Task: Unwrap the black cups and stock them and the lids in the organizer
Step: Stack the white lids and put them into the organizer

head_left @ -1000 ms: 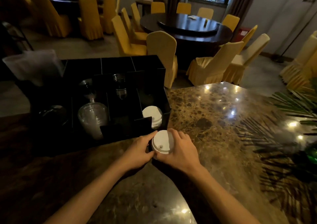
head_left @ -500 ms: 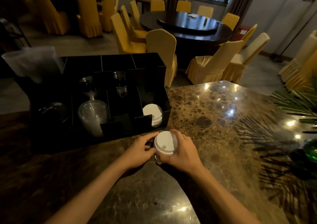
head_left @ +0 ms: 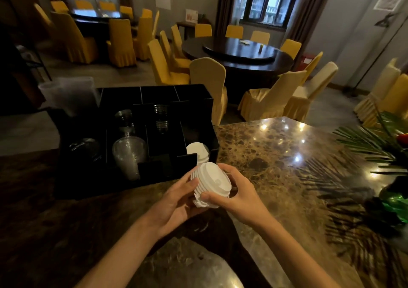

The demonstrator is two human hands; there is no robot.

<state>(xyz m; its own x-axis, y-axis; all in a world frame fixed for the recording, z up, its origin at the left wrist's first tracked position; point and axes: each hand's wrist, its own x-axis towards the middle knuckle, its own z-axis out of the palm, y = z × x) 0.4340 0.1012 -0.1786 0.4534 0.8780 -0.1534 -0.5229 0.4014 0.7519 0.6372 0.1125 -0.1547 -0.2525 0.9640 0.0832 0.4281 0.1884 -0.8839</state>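
Two of your hands close around one stack of white lids (head_left: 210,182), held tilted above the marble counter (head_left: 287,155) just in front of the black organizer (head_left: 110,177). No writing on lids or organizer can be read. Your left hand (head_left: 176,201) cups the stack from below and the side, fingers curled against it; your right hand (head_left: 239,196) wraps the other side, thumb pressed on the ribbed edges. The organizer stands at the counter's left edge. Its front right compartment holds more white lids (head_left: 197,152), its middle ones clear plastic cups (head_left: 129,155). Green palm leaves (head_left: 371,142) reach over the counter's right edge.
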